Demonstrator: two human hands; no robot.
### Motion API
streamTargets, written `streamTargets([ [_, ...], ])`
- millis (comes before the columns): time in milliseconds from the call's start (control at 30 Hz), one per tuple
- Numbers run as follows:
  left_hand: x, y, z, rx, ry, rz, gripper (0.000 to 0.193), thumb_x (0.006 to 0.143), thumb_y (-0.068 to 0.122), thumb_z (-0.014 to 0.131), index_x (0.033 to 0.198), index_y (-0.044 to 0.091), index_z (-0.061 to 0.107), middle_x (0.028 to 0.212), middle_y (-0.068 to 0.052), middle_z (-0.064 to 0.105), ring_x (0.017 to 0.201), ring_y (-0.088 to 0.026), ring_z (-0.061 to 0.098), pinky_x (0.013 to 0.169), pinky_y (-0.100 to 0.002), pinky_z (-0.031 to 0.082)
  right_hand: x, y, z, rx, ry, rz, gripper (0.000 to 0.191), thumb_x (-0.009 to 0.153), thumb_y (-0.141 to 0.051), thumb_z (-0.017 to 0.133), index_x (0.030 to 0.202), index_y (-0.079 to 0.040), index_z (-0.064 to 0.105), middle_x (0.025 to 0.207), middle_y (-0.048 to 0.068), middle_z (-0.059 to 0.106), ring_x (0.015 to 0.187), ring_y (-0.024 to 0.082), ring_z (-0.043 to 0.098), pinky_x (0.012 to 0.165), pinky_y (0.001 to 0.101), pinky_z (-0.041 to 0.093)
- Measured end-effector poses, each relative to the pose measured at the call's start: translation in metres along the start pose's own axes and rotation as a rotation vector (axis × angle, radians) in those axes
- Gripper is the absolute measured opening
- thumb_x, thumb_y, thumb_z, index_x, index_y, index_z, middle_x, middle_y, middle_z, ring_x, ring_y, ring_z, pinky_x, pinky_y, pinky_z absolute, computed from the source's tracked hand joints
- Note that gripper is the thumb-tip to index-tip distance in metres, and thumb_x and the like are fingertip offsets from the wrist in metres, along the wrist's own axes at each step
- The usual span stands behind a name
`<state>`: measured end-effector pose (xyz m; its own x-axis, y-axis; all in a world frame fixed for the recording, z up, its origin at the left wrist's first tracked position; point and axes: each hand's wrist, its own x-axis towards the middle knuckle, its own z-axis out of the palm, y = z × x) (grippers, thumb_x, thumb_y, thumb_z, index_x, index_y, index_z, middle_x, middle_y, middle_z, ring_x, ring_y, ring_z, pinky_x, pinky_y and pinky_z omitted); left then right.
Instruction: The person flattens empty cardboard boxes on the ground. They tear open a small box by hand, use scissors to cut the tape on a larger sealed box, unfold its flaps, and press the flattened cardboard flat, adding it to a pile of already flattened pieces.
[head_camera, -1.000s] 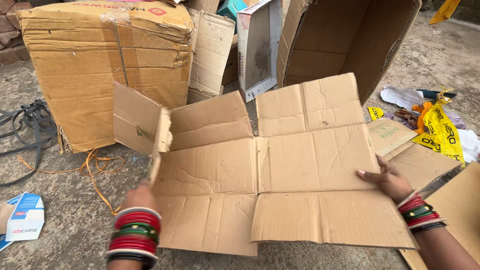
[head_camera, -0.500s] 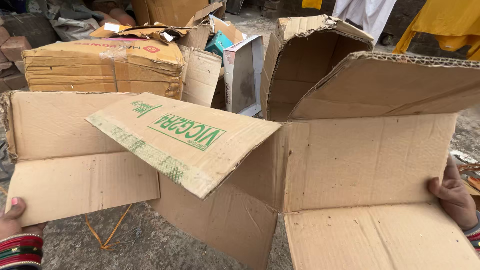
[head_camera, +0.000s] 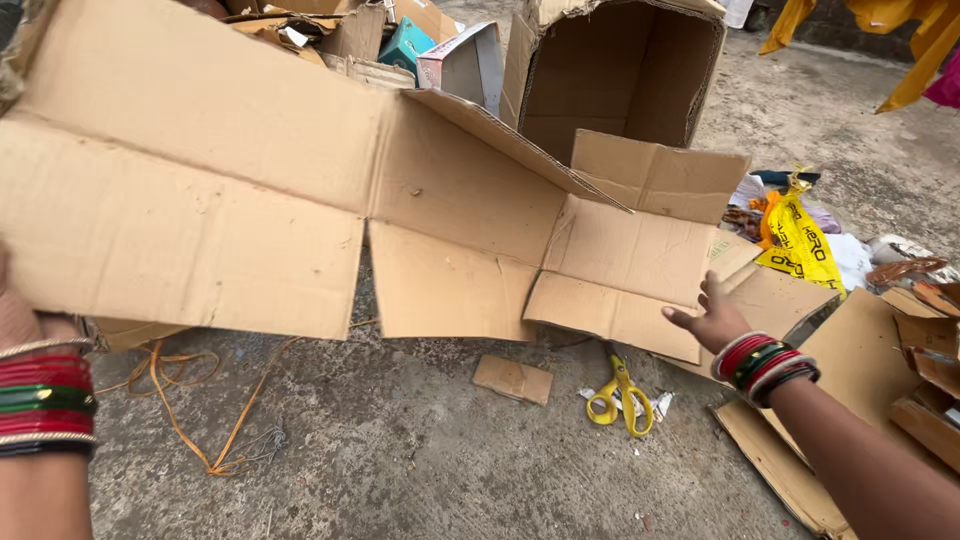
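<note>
Flattened carton (head_camera: 300, 200), held raised above the concrete ground (head_camera: 420, 470), its panels sagging along the creases: judged light, stiff within each panel but floppy at the folds, best gripped at opposite outer edges. Left hand (head_camera: 18, 318) is at the lower left edge, mostly hidden behind the board; its closure cannot be told. Right hand (head_camera: 712, 318), fingers spread open, touches the far flap's lower edge without clasping it. Yellow scissors (head_camera: 620, 398) and a cardboard scrap (head_camera: 512, 379) lie below.
</note>
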<state>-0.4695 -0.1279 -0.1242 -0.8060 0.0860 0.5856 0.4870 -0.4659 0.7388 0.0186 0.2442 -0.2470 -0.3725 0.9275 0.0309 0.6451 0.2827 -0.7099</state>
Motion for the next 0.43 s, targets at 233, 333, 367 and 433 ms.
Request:
streamTargets([
  [233,0.050,0.100,0.134,-0.387,-0.285,0.080,0.044,0.104,0.025,0.076,0.124,-0.012,0.067,0.119,-0.018,0.076,0.110,-0.025,0.076,0.102,-0.043,0.066,-0.019,-0.231,0.051,0.624,-0.295,-0.358,0.124,0.079,-0.061,0.069,0.161,-0.019,-0.013,0.170,0.015,-0.002,0.155,0.039,0.011,0.119,0.0511,0.023],
  [333,0.074,0.150,0.173,-0.494,-0.402,0.056,0.044,0.102,0.026,0.075,0.127,-0.009,0.066,0.122,-0.017,0.075,0.113,-0.026,0.077,0.103,-0.042,0.064,-0.007,-0.287,0.011,0.797,-0.245,-0.285,0.105,0.087,-0.068,0.053,0.165,-0.025,-0.005,0.175,0.005,0.002,0.157,0.033,0.006,0.110,0.0608,0.018],
  [367,0.081,0.163,0.178,-0.507,-0.421,0.023,0.045,0.099,0.028,0.074,0.127,-0.007,0.065,0.122,-0.016,0.076,0.113,-0.026,0.078,0.101,-0.043,0.064,-0.006,-0.300,-0.001,0.905,-0.259,-0.408,0.105,0.087,-0.069,0.053,0.164,-0.025,-0.004,0.174,0.007,0.006,0.157,0.034,0.011,0.113,0.0583,0.022],
  [433,0.091,0.191,0.194,-0.588,-0.422,-0.011,0.046,0.099,0.027,0.075,0.130,-0.006,0.065,0.126,-0.018,0.076,0.117,-0.031,0.079,0.101,-0.047,0.062,-0.006,-0.326,-0.028,1.104,-0.293,-0.660,0.105,0.088,-0.071,0.054,0.164,-0.025,-0.002,0.173,0.012,0.015,0.157,0.036,0.020,0.120,0.0531,0.029],
])
